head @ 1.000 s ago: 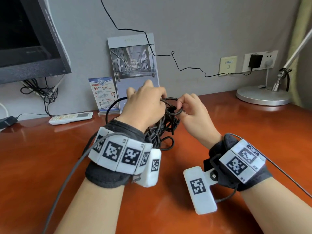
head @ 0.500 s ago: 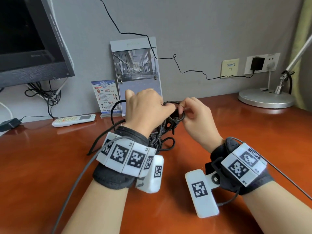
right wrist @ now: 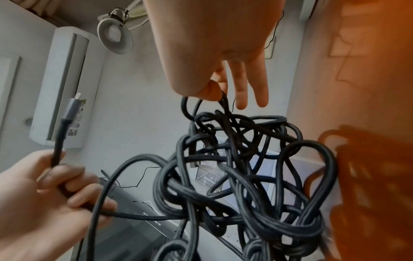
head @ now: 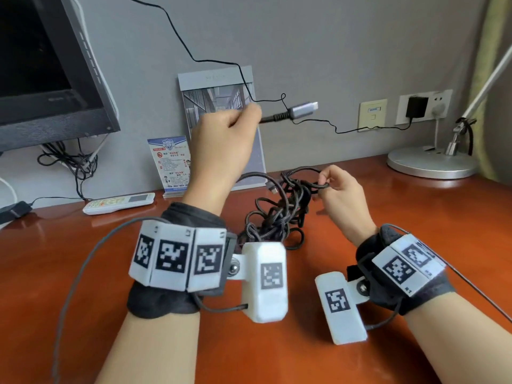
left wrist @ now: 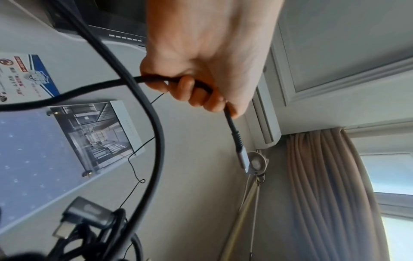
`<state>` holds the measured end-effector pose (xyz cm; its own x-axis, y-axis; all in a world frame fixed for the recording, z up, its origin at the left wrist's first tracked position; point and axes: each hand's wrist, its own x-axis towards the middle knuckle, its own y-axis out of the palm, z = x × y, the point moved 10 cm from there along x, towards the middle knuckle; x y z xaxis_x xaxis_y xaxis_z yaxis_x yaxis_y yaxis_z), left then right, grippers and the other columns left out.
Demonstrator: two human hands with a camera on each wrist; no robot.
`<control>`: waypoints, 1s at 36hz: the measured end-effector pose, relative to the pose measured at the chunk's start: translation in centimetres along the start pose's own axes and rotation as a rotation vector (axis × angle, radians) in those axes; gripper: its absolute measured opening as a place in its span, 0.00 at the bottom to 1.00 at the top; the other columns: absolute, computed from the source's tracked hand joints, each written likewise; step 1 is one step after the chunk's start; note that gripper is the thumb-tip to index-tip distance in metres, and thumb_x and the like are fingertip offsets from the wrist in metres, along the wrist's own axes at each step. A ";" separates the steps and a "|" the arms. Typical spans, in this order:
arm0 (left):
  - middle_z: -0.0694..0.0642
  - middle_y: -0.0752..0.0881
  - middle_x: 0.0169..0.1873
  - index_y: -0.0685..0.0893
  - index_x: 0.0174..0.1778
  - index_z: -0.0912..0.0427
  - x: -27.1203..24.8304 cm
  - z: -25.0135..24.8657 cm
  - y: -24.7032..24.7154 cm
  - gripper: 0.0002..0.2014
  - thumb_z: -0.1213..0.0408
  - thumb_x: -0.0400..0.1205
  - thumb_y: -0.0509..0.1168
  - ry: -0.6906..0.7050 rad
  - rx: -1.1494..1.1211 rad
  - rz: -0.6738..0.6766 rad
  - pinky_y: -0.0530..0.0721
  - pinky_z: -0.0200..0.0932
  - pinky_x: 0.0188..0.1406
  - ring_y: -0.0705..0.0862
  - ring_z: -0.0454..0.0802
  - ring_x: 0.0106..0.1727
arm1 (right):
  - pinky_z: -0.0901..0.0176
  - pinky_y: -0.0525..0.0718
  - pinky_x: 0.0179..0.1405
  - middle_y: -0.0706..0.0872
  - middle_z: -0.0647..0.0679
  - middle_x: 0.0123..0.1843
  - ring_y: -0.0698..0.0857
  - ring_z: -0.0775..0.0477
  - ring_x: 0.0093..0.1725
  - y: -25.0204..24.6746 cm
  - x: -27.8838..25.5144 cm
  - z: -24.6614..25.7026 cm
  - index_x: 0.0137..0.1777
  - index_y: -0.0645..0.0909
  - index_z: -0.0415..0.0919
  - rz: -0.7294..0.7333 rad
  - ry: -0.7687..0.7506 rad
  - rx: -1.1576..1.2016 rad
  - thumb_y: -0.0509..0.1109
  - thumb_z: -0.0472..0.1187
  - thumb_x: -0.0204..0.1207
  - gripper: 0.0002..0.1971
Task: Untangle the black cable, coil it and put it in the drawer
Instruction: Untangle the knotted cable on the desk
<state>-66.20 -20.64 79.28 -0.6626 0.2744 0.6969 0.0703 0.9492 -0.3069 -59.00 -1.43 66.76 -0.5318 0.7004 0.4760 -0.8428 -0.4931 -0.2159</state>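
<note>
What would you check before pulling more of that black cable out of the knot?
1. Free end held: ok. The left hand grips the black cable just behind its silver plug, raised above the desk.
2. Knot held back: ok. The right hand pinches a loop at the top of the tangle.
3. Strand from grip to knot runs free: cannot tell; it vanishes into the tangle.
4. Knot loosened: not ok, many loops are crossed.
5. Thin wall wire clear of the plug: cannot tell; they overlap in the head view.
6. Drawer ready: cannot tell, none in view.
</note>
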 end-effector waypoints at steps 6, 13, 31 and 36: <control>0.54 0.72 0.34 0.75 0.38 0.65 0.5 0.0 -0.7 0.17 0.57 0.88 0.55 0.053 -0.055 0.076 0.65 0.29 0.32 0.70 0.42 0.39 | 0.32 0.84 0.34 0.70 0.56 0.21 0.71 0.50 0.29 -2.1 0.0 -0.2 0.29 0.73 0.40 -0.147 0.052 0.033 0.59 0.32 0.69 0.08; 0.48 0.79 0.29 0.77 0.37 0.56 1.3 1.8 -4.2 0.13 0.61 0.87 0.55 0.092 0.134 0.072 0.68 0.20 0.31 0.75 0.28 0.26 | 0.31 0.86 0.39 0.85 0.34 0.34 0.85 0.29 0.40 -4.3 1.4 -1.8 0.35 0.82 0.41 -0.124 0.178 -0.030 0.64 0.46 0.58 0.11; 0.58 0.83 0.58 0.85 0.51 0.47 1.0 10.7 -7.1 0.10 0.61 0.83 0.58 -0.251 0.631 0.076 0.74 0.58 0.66 0.80 0.62 0.59 | 0.49 0.78 0.59 0.66 0.43 0.61 0.75 0.42 0.51 -2.1 1.5 -2.5 0.67 0.73 0.40 0.023 0.233 -0.096 0.60 0.45 0.79 0.18; 0.56 0.84 0.61 0.81 0.63 0.56 -0.3 6.8 -0.4 0.15 0.57 0.86 0.56 -0.140 0.437 0.300 0.72 0.41 0.57 0.80 0.54 0.63 | 0.64 0.74 0.33 0.68 0.42 0.63 0.75 0.54 0.39 -1.5 1.4 -1.7 0.69 0.71 0.42 0.039 0.142 -0.114 0.61 0.38 0.79 0.18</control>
<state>-71.10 -22.18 74.85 -0.7562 0.4715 0.4538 -0.0251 0.6720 -0.7401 -58.66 1.16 66.31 -0.5641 0.7516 0.3419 -0.8208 -0.4657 -0.3307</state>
